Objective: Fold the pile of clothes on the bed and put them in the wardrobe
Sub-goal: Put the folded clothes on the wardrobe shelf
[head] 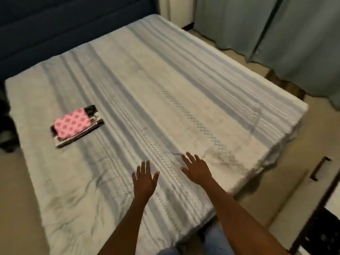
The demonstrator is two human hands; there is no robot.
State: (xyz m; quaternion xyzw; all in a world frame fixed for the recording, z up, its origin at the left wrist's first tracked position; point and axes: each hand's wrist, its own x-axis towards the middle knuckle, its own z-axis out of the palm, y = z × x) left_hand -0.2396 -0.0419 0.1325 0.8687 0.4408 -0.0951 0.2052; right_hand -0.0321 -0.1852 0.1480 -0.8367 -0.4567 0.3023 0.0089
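Note:
A small stack of folded clothes lies on the left part of the bed (184, 74): a pink patterned garment (72, 124) on top of a dark patterned one (81, 137). Both hands reach out over the near end of the striped white-and-blue bedspread with straight, spread fingers, palms down. My left hand (145, 178) and my right hand (196, 169) hold nothing and are far from the stack. Whether they touch the bedspread I cannot tell.
A dark blue headboard (55, 24) rises behind the bed. Grey-green curtains (276, 34) hang at the right. A dark piece of furniture with a handle (320, 170) stands at the lower right, and dark items (7, 133) lie on the floor at the left.

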